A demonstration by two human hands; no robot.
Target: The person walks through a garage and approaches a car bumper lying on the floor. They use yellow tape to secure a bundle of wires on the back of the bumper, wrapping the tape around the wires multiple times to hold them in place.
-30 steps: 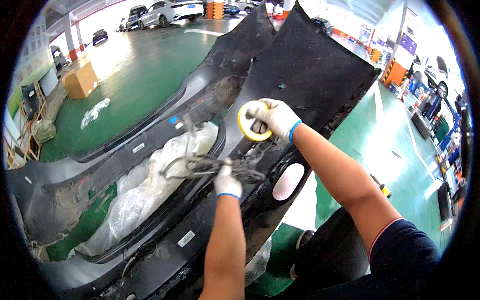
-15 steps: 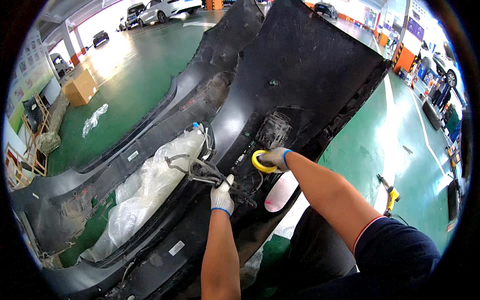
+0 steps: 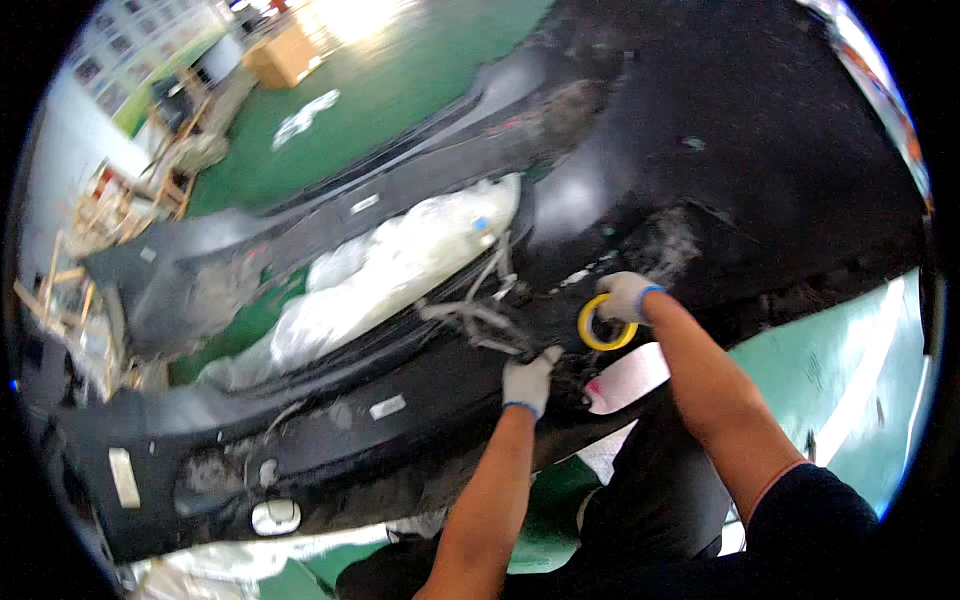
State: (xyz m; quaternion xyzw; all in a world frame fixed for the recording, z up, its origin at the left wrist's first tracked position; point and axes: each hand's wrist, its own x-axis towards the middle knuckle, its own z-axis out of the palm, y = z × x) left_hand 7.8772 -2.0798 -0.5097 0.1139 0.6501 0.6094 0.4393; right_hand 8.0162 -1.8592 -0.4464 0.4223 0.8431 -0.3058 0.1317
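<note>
My left hand [image 3: 530,382], in a white knitted glove with a blue cuff edge, is closed around part of a dark wiring harness [image 3: 480,318]. Grey taped branches of the harness spread up and left from it. Just to the right, my gloved right hand [image 3: 626,297] grips a roll of yellow tape [image 3: 592,335] by its upper edge. Both hands are over the inner side of a large black car bumper [image 3: 330,460]. Below the tape lies a pale, rounded piece with a pink end [image 3: 630,380]; its kind is unclear.
Another black bumper [image 3: 200,235] lies behind the near one. Crumpled clear plastic wrap [image 3: 380,275] sits between them. On the green floor beyond are a cardboard box [image 3: 282,55] and a plastic scrap [image 3: 305,118]. Wooden frames [image 3: 185,190] stand at far left.
The view has turned left and down, so the bumpers and both hands appear farther right, with some blur. My hands keep hold of the harness and the tape roll.
</note>
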